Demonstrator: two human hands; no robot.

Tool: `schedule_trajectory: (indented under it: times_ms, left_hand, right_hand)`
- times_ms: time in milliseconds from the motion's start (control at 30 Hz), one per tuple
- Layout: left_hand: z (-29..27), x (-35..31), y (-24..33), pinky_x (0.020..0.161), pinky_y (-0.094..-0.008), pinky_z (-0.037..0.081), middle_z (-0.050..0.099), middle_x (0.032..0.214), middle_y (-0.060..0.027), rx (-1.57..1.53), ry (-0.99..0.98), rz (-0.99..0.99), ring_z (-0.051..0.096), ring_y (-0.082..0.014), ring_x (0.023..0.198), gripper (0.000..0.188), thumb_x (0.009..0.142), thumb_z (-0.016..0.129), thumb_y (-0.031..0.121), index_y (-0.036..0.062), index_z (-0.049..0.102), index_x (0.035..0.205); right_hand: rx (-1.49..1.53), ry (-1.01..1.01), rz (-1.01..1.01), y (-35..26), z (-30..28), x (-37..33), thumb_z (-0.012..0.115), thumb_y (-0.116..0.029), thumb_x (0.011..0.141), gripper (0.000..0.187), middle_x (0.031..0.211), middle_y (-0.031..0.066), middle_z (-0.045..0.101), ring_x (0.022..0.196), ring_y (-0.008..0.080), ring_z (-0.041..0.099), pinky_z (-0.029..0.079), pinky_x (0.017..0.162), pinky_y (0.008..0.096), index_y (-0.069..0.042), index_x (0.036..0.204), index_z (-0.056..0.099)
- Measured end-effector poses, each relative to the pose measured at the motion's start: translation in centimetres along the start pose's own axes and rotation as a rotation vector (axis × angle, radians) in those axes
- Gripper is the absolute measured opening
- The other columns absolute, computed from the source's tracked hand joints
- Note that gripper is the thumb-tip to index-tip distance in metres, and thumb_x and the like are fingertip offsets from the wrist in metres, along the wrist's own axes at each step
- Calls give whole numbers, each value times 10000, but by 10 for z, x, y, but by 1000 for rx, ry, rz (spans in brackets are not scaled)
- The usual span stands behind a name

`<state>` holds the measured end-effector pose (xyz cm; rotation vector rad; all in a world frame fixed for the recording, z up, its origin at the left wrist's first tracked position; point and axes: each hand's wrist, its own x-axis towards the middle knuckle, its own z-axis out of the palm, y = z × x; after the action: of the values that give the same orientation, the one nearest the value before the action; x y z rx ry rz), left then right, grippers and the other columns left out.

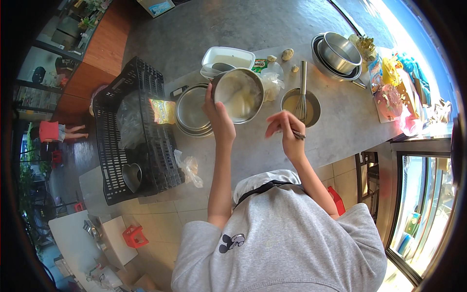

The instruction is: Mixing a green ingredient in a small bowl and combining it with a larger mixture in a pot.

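My left hand (220, 119) grips the rim of a round metal bowl (233, 100), fingers under it and thumb on its near edge. The bowl is tilted up, and a pale, creamy film coats its inside. My right hand (292, 136) is beside it, its fingers curled around a thin metal utensil (299, 136). Only the handle end shows, so I cannot tell its kind. Just beyond that hand stands a metal mixing bowl (317, 114) with yellowish liquid. A wire whisk (303, 92) leans in it, handle upward.
Metal pans (194, 109) are stacked left of the held bowl, beside a black plastic crate (146, 87). A white container (228, 54) stands behind. Nested metal bowls (340, 51) and colourful bags (394, 78) occupy the far right. A clear plastic bag (188, 168) lies near the table's front edge.
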<state>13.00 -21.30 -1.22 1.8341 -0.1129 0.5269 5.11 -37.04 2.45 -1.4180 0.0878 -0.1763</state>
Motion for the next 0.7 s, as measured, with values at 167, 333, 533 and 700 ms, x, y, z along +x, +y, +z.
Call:
schedule_trajectory:
  times_ms: [167,333,533,700]
  left_hand:
    - [-3,-1,4,1026,-378,206,287,1361,-154,39,-88,-21,264,-277,1251,644,923,180,513,31,276,1339]
    - [-3,-3,5,1014,-385,216,311,1350,-153,81,-102,-53,291,-283,1223,629,925,191,503,37,286,1335]
    - [-2,-4,2,1011,-384,219,317,1345,-153,78,-117,-52,295,-287,1221,629,923,196,507,39,294,1332]
    - [-3,-4,-1,1007,-380,227,320,1342,-155,93,-113,-25,297,-284,1223,618,926,196,498,42,296,1332]
  right_hand:
    - [-13,180,-219,8,6,5,355,-254,959,384,615,106,582,558,174,587,483,563,271,51,848,560]
    - [228,105,-10,5,1,6,362,-251,958,372,645,102,587,588,173,597,489,573,265,50,860,557]
    - [176,66,30,7,5,7,390,-227,950,349,601,101,585,538,160,587,481,534,250,50,835,569]
    - [230,-86,110,3,-1,6,390,-234,949,362,558,94,572,511,156,580,480,513,246,45,811,575]
